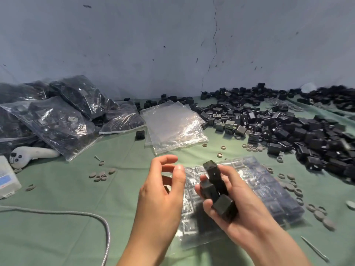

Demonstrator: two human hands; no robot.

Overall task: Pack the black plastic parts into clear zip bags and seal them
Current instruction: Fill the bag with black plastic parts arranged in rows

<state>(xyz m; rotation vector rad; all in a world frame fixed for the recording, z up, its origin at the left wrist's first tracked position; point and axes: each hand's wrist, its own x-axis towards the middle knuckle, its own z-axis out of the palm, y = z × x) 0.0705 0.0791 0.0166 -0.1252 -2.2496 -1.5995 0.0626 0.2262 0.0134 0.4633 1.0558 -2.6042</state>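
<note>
My right hand [232, 200] grips several black plastic parts [217, 189], stacked in its fingers above the table. My left hand [163, 191] hovers just left of them with loosely curled fingers and holds nothing. Beneath both hands lies a clear zip bag [269, 191] partly filled with black parts laid in rows. A big heap of loose black parts [284, 127] covers the right side of the green table. A stack of empty clear zip bags [172, 123] lies in the middle, behind my hands.
Filled bags of black parts [57, 116] are piled at the left. Small grey rings and discs [101, 175] are scattered over the green cloth [76, 189]. A white controller [30, 154], a small plastic box [7, 179] and a braided cable [96, 217] lie at the left.
</note>
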